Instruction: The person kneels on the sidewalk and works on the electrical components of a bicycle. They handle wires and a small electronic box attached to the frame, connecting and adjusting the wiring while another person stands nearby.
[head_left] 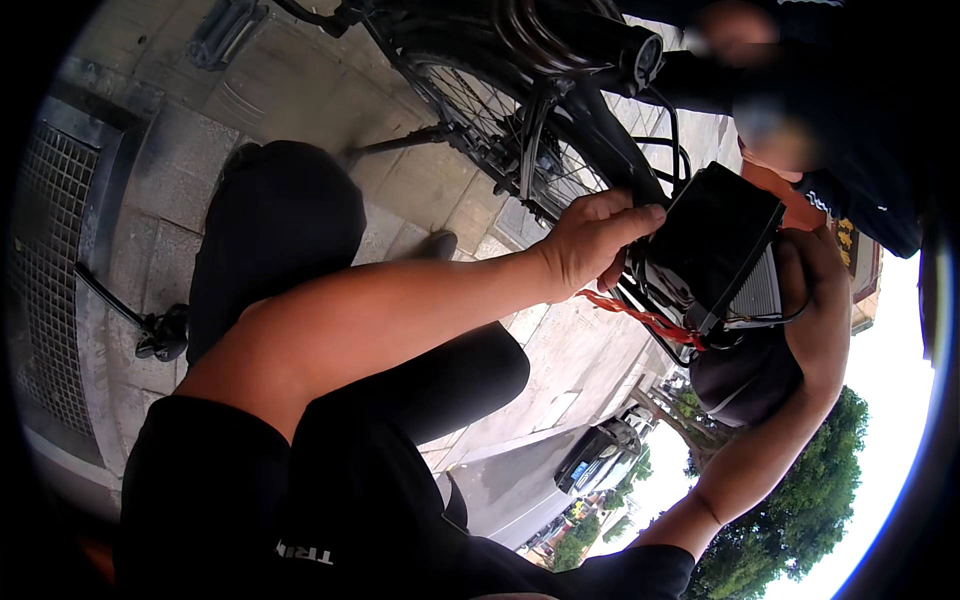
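My left hand [592,240] reaches across from the lower left, its fingers curled over the near upper edge of a black box [715,235] with a ribbed silver side. My right hand [822,305] comes up from the lower right and cups the box's far side from behind. Red wires [640,315] and black cables hang from the bottom of the box. The box sits by the black frame and rear wheel [480,115] of a bicycle. A dark rounded pouch [745,380] lies just under the box, against my right wrist.
The view is strongly tilted. My knee in black trousers [280,230] is at left over grey paving slabs [170,150]. A metal drain grate [50,280] runs along the left edge. Another person in dark clothes [850,170] is close at top right. A parked car [600,452] and trees [800,500] show at the lower right.
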